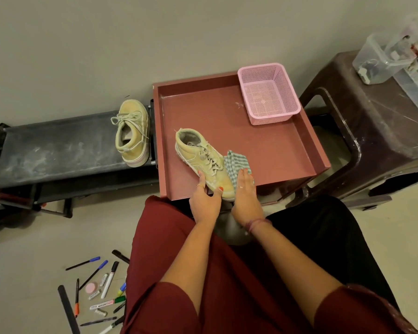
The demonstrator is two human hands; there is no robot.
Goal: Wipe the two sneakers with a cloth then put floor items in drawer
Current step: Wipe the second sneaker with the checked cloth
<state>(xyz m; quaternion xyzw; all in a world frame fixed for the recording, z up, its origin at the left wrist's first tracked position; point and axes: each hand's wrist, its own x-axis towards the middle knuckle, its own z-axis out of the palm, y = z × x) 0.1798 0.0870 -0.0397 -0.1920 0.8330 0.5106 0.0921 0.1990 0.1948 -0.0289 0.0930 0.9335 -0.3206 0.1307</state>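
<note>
Sneaker (204,162) toe partly hidden under left hand (204,201) and right hand (245,196). Cloth (237,165) near end covered by right hand. Clear containers (391,56) cut off at right edge, contents unreadable. Marker (106,304) labels too small.

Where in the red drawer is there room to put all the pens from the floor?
The drawer floor is bare along its left wall behind the sneaker, and in the wide patch between the pink basket and the checked cloth. The basket itself holds nothing. The front edge is crowded: the left hand grips the sneaker, the right hand presses the cloth.
</note>
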